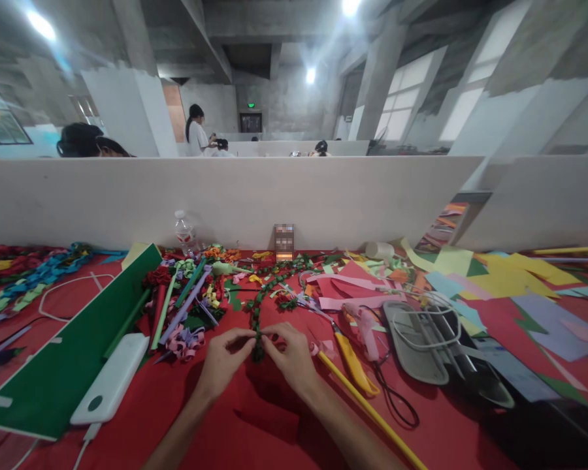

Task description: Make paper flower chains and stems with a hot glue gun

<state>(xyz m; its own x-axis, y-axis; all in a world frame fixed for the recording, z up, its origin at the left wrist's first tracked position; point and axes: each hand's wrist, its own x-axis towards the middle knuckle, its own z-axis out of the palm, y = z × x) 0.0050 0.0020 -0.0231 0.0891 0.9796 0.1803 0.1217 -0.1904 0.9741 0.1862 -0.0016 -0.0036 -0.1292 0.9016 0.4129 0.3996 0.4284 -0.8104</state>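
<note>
Near the middle of the red table, a dark green paper chain [256, 312] runs from my hands away toward the back. My left hand [225, 356] pinches it from the left, thumb and forefinger closed. From the right, my right hand [290, 356] grips the same chain close to its near end, so the two sets of fingertips almost meet. A short loose end hangs below the fingertips. Left of my hands lies a pink and purple paper flower [183, 341] among rolled paper sticks [181, 313]. To the right are yellow-handled scissors [355, 365].
A green board [68, 359] leans at left beside a white power bank [110, 378]. A pink glue gun [367, 329], grey tray [414, 343] and yellow stick [372, 408] lie right. Behind stand a plastic bottle [185, 234] and white partition [225, 196]; people are beyond.
</note>
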